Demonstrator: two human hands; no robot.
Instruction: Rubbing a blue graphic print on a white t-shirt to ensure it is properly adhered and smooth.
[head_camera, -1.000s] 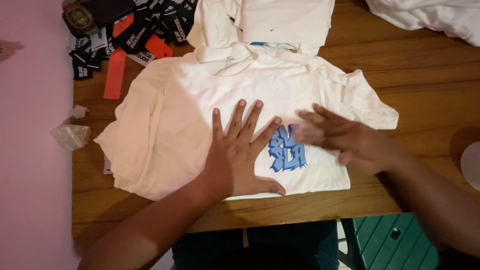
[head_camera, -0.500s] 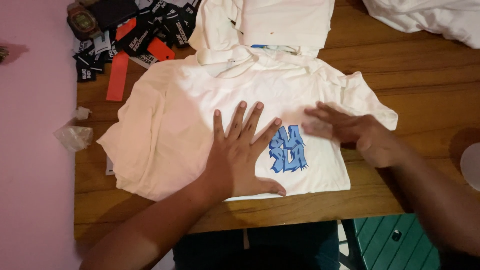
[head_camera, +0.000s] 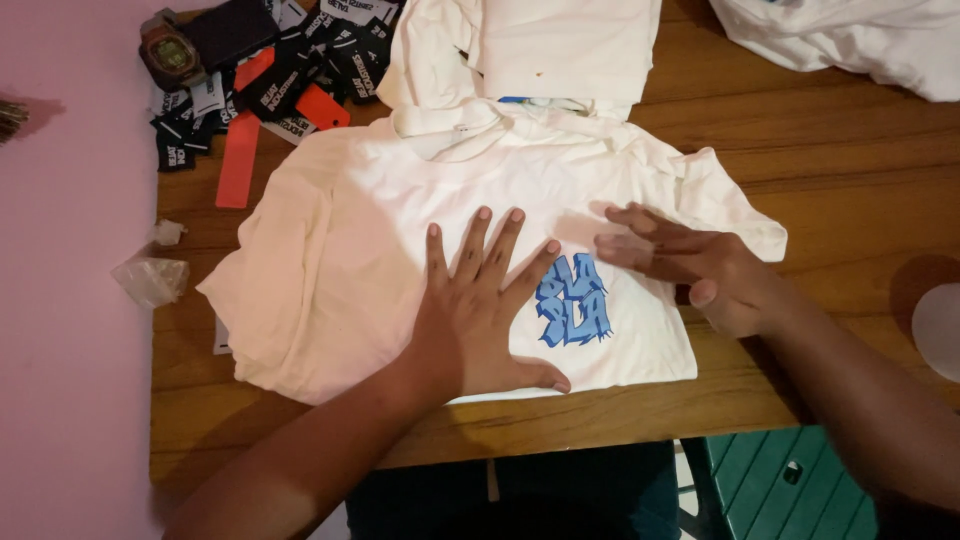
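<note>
Both your hands are flat and open on the white t-shirt (head_camera: 400, 250), gripping nothing: left hand (head_camera: 480, 320) beside its blue print (head_camera: 573, 313), right hand (head_camera: 690, 265) past that. Shirt's collar points away from you, hem at the wooden table (head_camera: 850, 200) near edge; bare wood right of the shirt.

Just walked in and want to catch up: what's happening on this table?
A person has a white T-shirt with a blue print spread on a wooden table. The left hand presses flat on the shirt beside the print; the right hand rests palm-down on the shirt's right side. More white shirts and black and orange tags lie behind.
</note>
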